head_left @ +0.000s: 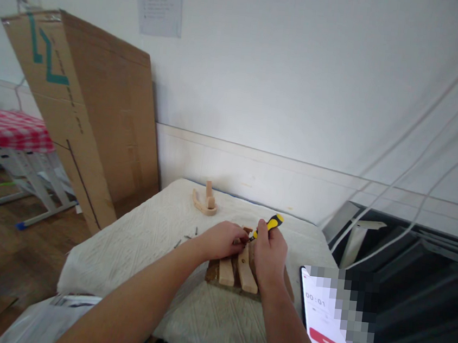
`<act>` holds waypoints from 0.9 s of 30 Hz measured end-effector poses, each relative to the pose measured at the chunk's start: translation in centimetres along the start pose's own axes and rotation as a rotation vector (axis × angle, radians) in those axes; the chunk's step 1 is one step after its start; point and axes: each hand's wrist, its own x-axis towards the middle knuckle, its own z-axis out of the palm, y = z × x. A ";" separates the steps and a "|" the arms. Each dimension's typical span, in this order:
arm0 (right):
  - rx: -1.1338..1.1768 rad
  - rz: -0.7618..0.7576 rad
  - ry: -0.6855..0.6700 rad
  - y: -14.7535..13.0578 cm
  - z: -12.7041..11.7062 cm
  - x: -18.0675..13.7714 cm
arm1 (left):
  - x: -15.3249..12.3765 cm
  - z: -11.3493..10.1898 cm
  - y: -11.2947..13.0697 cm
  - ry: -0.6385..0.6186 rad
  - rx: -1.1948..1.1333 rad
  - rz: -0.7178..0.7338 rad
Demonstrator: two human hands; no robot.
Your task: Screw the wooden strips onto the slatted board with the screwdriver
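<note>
My right hand (270, 252) is closed round a screwdriver (275, 222) with a yellow and black handle, its shaft pointing down to the left. My left hand (227, 240) has its fingers pinched close to the screwdriver's tip; what they hold, if anything, is too small to make out. Under both hands lies a dark wooden board (236, 290). On it rest two pale wooden pieces, a short left one (226, 272) and a longer right one (246, 276) with a hole in it. My hands cover the far part of the board.
Several screws (187, 237) lie left of my left hand on the cloth-covered table (130, 254). A curved wooden piece (205, 204) stands near the back edge. To the right is a phone (320, 317) showing a timer. A tall cardboard box (108, 110) stands left, against the wall.
</note>
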 end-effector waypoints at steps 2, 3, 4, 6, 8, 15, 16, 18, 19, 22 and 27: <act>0.007 -0.012 0.007 0.0 0.0 0.0 | 0.0 0.0 -0.1 -0.007 0.001 -0.003; 0.006 -0.018 0.010 0.1 0.0 0.0 | 0.0 0.0 -0.1 -0.009 0.001 -0.003; 0.000 -0.022 0.011 0.1 0.1 0.0 | 0.0 0.1 -0.1 -0.010 0.001 -0.004; -0.011 -0.022 0.009 0.1 0.1 0.0 | 0.0 0.1 -0.2 -0.007 -0.004 -0.007; -0.008 -0.011 0.008 0.1 0.1 0.0 | 0.0 0.1 -0.2 -0.001 -0.011 -0.007; 0.004 0.001 0.008 0.0 0.0 -0.1 | -0.1 -0.1 0.0 -0.005 -0.001 0.003; -0.007 -0.006 0.008 0.0 0.0 -0.1 | -0.1 -0.1 0.0 -0.007 0.000 0.005; -0.023 -0.019 0.006 0.0 0.0 -0.1 | 0.0 -0.1 -0.1 -0.008 -0.003 0.004; -0.026 -0.024 0.007 0.0 0.0 -0.1 | 0.0 0.0 -0.1 -0.008 -0.006 0.001; -0.025 -0.031 0.019 0.0 0.0 -0.1 | 0.0 0.1 -0.2 -0.004 -0.017 -0.005; -0.029 -0.043 0.027 0.0 0.0 -0.1 | 0.0 0.3 -0.2 0.013 -0.012 0.008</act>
